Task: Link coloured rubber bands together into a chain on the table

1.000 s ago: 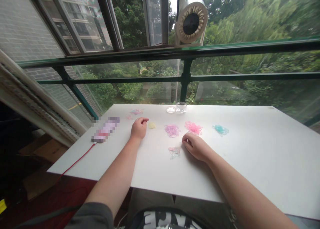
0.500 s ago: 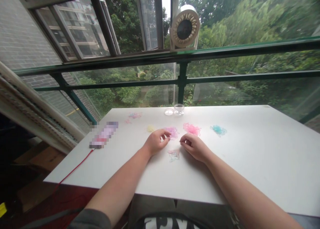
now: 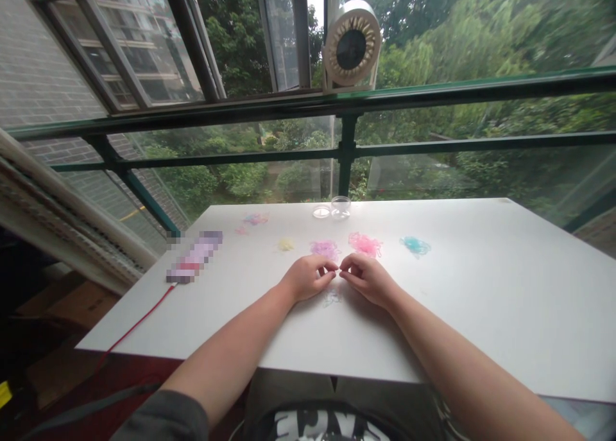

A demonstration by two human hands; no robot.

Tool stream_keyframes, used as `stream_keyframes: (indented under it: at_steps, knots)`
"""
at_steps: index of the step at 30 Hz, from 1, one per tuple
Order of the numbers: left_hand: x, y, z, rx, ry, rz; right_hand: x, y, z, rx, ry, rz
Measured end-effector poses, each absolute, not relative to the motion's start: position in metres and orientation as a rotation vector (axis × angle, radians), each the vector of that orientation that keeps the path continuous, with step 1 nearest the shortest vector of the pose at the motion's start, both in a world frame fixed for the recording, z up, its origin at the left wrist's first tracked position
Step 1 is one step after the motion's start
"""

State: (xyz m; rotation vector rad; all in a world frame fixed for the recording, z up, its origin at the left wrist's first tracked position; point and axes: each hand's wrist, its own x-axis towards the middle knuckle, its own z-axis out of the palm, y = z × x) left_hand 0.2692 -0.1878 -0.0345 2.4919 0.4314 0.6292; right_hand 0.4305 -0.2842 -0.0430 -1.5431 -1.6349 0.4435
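Two bare hands meet almost tip to tip above a white table (image 3: 481, 312), the left hand (image 3: 308, 278) and the right hand (image 3: 368, 279) facing each other with only a narrow gap between their fingertips. In each, the fingers are curled and the thumb stands close to the index finger; whether a thin strand is pinched in either cannot be told at this scale. The key relation is that of the hands to the small mixed-colour pile (image 3: 332, 298) of fine loops, which lies on the table directly below the gap, on the person's side of the fingertips. The left thumb appears slightly nearer to it than the right hand; the pile is too tangled and faint to show a definite long axis. Just beyond the hands lie the purple pile (image 3: 323, 248), past the left fingers, and the pink pile (image 3: 364, 243), past the right. The yellow pile (image 3: 285, 244) sits farther left, the teal pile (image 3: 415, 246) farther right. Near the far edge, a clear container (image 3: 341, 210) stands beside a flat clear disc (image 3: 321, 212), both well apart from the hands.
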Motion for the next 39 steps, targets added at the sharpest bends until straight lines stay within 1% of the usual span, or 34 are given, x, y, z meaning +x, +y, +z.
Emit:
stream_keyframes:
  at_steps: [27,33,39]
  knots:
    - [0.266,-0.186,-0.03,2.468,0.42,0.638,0.429,-0.288,-0.037,-1.515,-1.711,0.402]
    - [0.264,-0.186,-0.025,2.461,0.384,0.57,0.427,-0.288,-0.035,-1.489,-1.746,0.353]
    - [0.265,-0.185,-0.027,2.466,0.399,0.641,0.428,-0.288,-0.034,-1.459,-1.741,0.349]
